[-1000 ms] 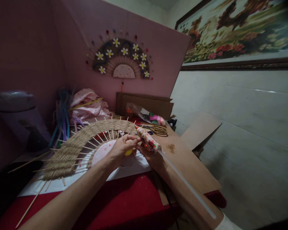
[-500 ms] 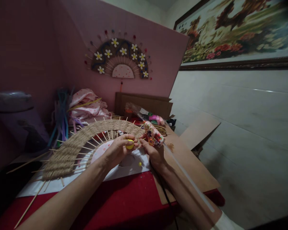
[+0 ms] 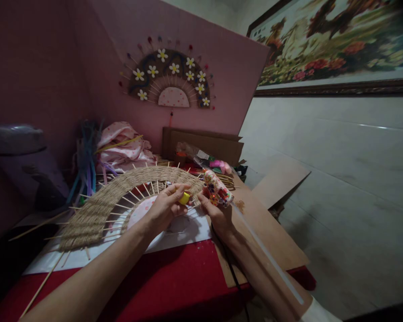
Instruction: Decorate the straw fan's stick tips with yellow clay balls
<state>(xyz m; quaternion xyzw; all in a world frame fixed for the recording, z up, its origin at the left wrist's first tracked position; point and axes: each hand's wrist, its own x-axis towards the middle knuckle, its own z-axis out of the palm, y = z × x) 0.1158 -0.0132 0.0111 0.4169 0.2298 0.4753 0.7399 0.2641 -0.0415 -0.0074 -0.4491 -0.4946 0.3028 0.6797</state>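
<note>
Pinching a small yellow piece (image 3: 184, 198) between thumb and fingertips, the left hand (image 3: 168, 203) is near the right part of a woven fan (image 3: 87, 212), just beside its dotted half-round panel (image 3: 141, 211). From where I stand I can't quite make out what the yellow piece is, as the fingers cover part of it and the light is dim. Close by, the right hand (image 3: 219, 217) has its fingers wrapped round a flower-patterned glue gun (image 3: 218, 188), its front end pointing away from the person. A long pale glue stick (image 3: 268, 253) runs from the back of it along the forearm, and a black cord (image 3: 233, 273) drops past the wrist.

The fan lies over a white sheet (image 3: 198, 231), thin sticks poking out along both edges of its band. Beneath are a red cloth (image 3: 161, 273) and, to the right, a brown board (image 3: 272, 241). Another fan (image 3: 168, 60), dotted with white flowers, hangs on the pink panel (image 3: 228, 80) behind. Crumpled pink cloth (image 3: 124, 145) and coloured strips (image 3: 87, 167) sit at the back left.
</note>
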